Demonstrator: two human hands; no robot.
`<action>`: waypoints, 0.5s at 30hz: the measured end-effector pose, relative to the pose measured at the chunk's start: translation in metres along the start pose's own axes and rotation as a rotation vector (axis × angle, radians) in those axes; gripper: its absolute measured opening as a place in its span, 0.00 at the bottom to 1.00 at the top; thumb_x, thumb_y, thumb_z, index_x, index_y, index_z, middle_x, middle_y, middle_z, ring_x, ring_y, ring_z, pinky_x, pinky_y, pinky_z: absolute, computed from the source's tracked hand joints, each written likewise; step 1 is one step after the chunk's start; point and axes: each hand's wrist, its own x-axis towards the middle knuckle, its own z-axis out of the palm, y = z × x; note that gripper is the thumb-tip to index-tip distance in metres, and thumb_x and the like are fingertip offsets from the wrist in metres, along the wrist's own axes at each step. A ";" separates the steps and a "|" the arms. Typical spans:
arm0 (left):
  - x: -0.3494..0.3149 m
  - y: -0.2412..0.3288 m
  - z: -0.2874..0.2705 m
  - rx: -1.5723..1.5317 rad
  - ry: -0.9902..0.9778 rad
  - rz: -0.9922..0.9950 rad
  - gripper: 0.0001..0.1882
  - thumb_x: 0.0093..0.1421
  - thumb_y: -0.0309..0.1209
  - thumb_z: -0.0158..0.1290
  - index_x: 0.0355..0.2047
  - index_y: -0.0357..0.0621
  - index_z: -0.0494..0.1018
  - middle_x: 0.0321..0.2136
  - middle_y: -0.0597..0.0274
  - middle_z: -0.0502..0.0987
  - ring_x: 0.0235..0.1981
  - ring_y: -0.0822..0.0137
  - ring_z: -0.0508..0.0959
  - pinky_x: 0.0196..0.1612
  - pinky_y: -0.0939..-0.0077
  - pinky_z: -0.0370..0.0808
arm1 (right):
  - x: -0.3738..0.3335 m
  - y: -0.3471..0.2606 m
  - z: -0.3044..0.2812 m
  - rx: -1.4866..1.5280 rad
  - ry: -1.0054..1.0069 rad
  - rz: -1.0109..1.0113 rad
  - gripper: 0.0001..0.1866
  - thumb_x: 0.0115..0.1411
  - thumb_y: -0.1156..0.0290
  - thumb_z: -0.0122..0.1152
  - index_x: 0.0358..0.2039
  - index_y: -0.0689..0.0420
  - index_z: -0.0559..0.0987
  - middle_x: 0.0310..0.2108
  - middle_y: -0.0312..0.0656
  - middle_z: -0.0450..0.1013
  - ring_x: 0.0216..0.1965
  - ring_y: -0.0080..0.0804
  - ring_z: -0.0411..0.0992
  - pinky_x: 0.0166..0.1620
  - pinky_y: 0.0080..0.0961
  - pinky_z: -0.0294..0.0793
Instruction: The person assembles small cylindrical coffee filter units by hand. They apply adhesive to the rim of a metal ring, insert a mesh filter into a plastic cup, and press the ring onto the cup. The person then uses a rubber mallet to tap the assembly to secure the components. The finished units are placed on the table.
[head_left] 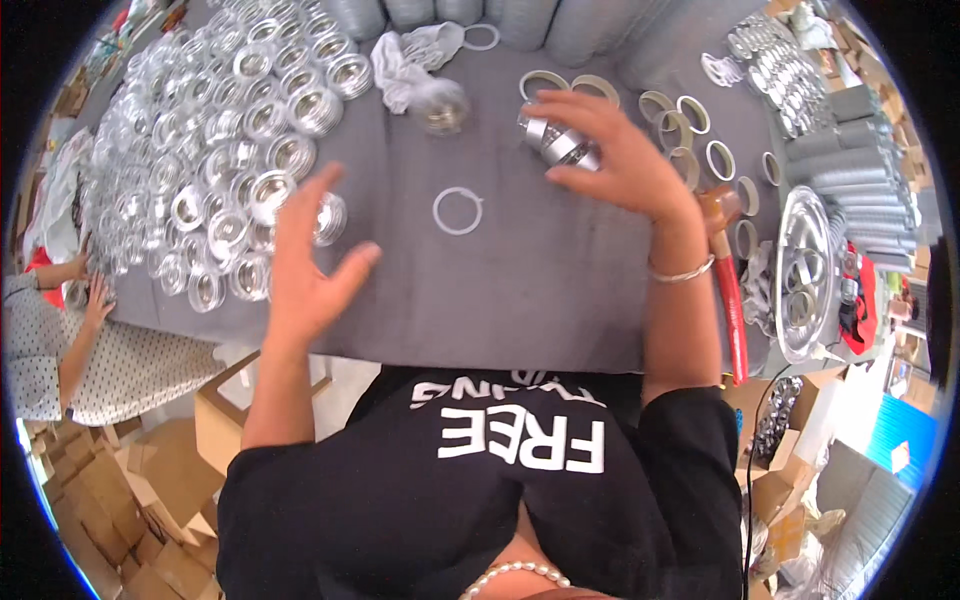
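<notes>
My left hand is raised beside the near right side of the crowd of clear round glass pieces. Its thumb and fingers are spread, holding nothing. Over the right part of the grey table, my right hand has its fingers and thumb around a shiny, rounded piece with silver bands; its exact kind is unclear. Between the hands a thin white ring lies flat on the grey cloth. Farther back is a blurred clear round piece next to a crumpled white cloth.
A hammer with a red handle lies right of my right forearm. Several pale rings are scattered beyond it. A silver oval tray stands at the right edge. Grey cylinder stacks line the back. Another person's hands are at far left.
</notes>
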 end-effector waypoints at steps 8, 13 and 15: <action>0.116 0.023 0.072 0.303 0.169 0.180 0.44 0.49 0.35 0.69 0.66 0.41 0.66 0.65 0.47 0.66 0.67 0.44 0.64 0.70 0.53 0.62 | -0.018 -0.019 0.014 -0.073 0.212 0.103 0.38 0.46 0.68 0.76 0.61 0.51 0.75 0.62 0.42 0.72 0.63 0.49 0.68 0.65 0.42 0.68; 0.141 -0.003 0.095 0.269 0.097 0.173 0.41 0.49 0.35 0.71 0.64 0.42 0.69 0.62 0.47 0.70 0.63 0.46 0.68 0.65 0.53 0.67 | -0.018 -0.021 0.038 -0.126 0.357 0.232 0.38 0.44 0.64 0.78 0.58 0.47 0.77 0.56 0.39 0.75 0.57 0.46 0.71 0.58 0.40 0.73; 0.147 -0.010 0.102 0.242 0.130 0.135 0.40 0.49 0.35 0.71 0.63 0.41 0.70 0.59 0.49 0.73 0.61 0.46 0.70 0.64 0.54 0.68 | -0.012 -0.019 0.049 -0.151 0.440 0.248 0.37 0.44 0.61 0.79 0.57 0.47 0.78 0.53 0.39 0.76 0.54 0.45 0.72 0.54 0.39 0.76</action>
